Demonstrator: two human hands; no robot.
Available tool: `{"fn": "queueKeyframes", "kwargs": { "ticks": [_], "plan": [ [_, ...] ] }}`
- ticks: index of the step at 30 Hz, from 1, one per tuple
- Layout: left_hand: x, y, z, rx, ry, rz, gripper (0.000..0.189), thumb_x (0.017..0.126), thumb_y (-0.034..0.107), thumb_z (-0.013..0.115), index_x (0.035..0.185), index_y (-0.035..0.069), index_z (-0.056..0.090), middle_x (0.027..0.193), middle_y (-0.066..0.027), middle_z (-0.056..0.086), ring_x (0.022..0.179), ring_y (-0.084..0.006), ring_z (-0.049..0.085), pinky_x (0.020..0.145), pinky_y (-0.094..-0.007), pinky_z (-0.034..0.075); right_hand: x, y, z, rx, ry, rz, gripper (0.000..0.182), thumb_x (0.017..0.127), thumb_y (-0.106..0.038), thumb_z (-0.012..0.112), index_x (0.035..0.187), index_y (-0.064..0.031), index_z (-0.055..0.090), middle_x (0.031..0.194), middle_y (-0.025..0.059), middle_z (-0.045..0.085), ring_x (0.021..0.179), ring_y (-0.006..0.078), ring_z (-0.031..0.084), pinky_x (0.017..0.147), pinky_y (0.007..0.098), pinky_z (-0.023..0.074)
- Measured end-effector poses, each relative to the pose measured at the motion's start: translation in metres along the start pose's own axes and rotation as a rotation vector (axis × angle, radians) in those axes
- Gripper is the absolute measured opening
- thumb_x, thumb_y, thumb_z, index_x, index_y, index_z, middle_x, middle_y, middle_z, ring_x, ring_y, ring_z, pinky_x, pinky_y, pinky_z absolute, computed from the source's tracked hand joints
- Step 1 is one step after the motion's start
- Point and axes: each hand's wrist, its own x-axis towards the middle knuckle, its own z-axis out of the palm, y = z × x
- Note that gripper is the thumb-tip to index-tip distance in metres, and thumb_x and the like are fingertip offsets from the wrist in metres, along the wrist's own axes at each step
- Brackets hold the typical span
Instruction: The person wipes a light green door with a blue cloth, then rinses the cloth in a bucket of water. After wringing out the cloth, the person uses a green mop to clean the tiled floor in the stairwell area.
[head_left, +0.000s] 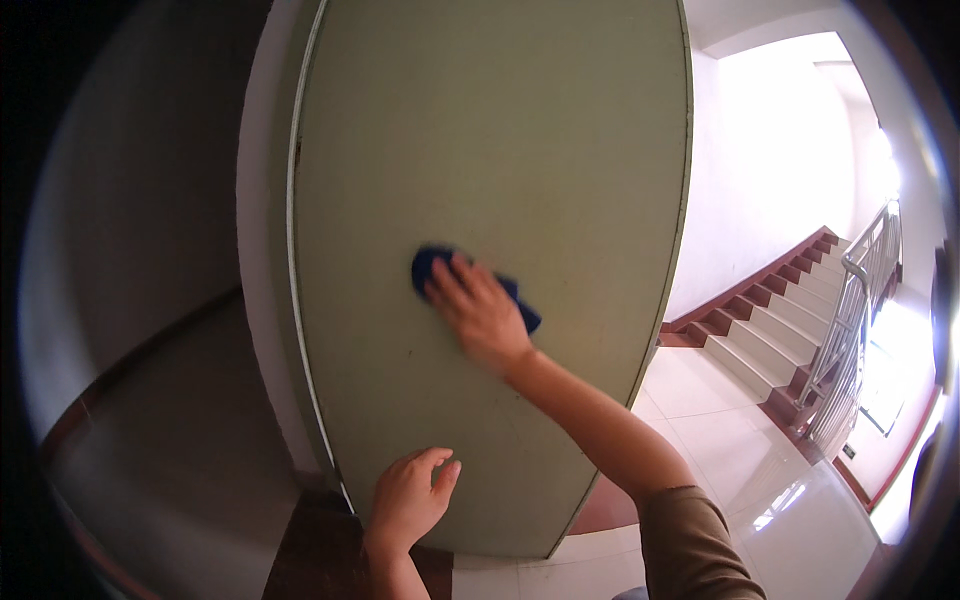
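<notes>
A flat, pale green door panel (480, 150) fills the middle of the view. My right hand (480, 311) lies spread over a dark blue cloth (526, 309) and presses it against the panel, a little below mid-height; the fingers are slightly blurred. Parts of the cloth show beyond the fingertips and beside the wrist. Lower down, my left hand (420, 487) is held up before the bottom of the panel, its thumb and fingers curled apart with nothing between them. Whether it touches the panel cannot be told.
Along the panel's left side runs a pale frame edge (294, 247), with a dim corridor wall beyond. To the right, a staircase (780, 330) with a metal railing (855, 315) rises from a glossy tiled floor (705, 397). A dark red-brown floor strip (315, 547) lies below left.
</notes>
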Motion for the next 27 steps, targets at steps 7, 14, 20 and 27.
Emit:
{"fn": "queueKeyframes", "kwargs": {
  "ticks": [7, 14, 20, 27],
  "plan": [
    [-0.001, 0.004, -0.008, -0.022, -0.006, 0.013, 0.025, 0.084, 0.023, 0.057, 0.096, 0.002, 0.061, 0.089, -0.0144, 0.065, 0.082, -0.0292, 0.062, 0.072, -0.0364, 0.048, -0.14, -0.012, -0.026, 0.198, -0.412, -0.393, 0.039, 0.081, -0.018, 0.05, 0.118, -0.005, 0.052, 0.129, 0.0077, 0.045, 0.12, 0.023, 0.042, 0.103, 0.0353, 0.0327],
    [-0.004, -0.007, 0.0, -0.014, -0.008, 0.051, 0.023, 0.084, 0.024, 0.056, 0.094, 0.004, 0.061, 0.086, -0.0126, 0.065, 0.08, -0.0301, 0.061, 0.07, -0.0371, 0.048, -0.106, 0.099, -0.096, -0.085, -0.235, 0.234, 0.052, 0.07, -0.001, 0.055, 0.12, -0.0137, 0.054, 0.134, 0.01, 0.04, 0.125, 0.0298, 0.035, 0.104, 0.0427, 0.0286],
    [0.012, 0.01, -0.001, -0.013, -0.005, 0.118, 0.019, 0.084, 0.022, 0.057, 0.093, 0.005, 0.062, 0.085, -0.0106, 0.065, 0.079, -0.0265, 0.062, 0.07, -0.0339, 0.048, 0.042, 0.123, -0.067, -0.136, 0.134, 0.331, 0.05, 0.066, 0.001, 0.052, 0.116, -0.0065, 0.055, 0.131, 0.0132, 0.043, 0.121, 0.0327, 0.038, 0.101, 0.0412, 0.032],
    [0.067, 0.053, -0.052, 0.01, 0.018, 0.232, 0.018, 0.082, 0.018, 0.059, 0.094, 0.004, 0.062, 0.093, -0.012, 0.064, 0.086, -0.029, 0.06, 0.074, -0.035, 0.048, 0.056, 0.061, -0.022, 0.072, -0.16, -0.25, 0.04, 0.072, -0.009, 0.051, 0.111, -0.008, 0.059, 0.129, 0.011, 0.046, 0.12, 0.0301, 0.04, 0.1, 0.0426, 0.0343]
  ]
}}
